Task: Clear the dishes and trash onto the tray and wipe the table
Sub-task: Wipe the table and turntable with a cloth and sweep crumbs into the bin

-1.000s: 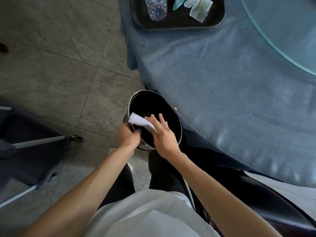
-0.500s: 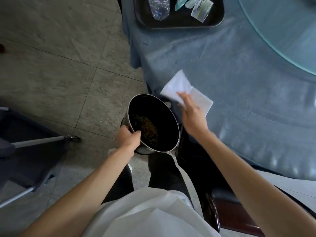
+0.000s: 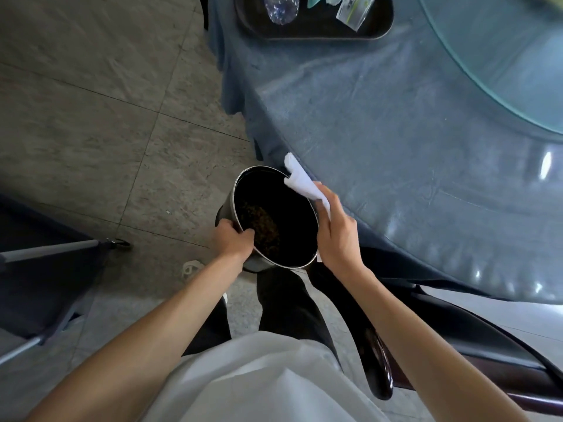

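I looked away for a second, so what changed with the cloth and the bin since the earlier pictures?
The right hand swept the white cloth from the bin out onto the table, then back to the bin's rim. The left hand kept gripping the rim; the tray stayed put.

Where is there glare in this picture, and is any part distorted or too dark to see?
Head view: bright glare spots on the tablecloth edge at right; wide-angle lens bends the table rim and floor lines; inside of the bin is nearly black, only brown crumbs visible.
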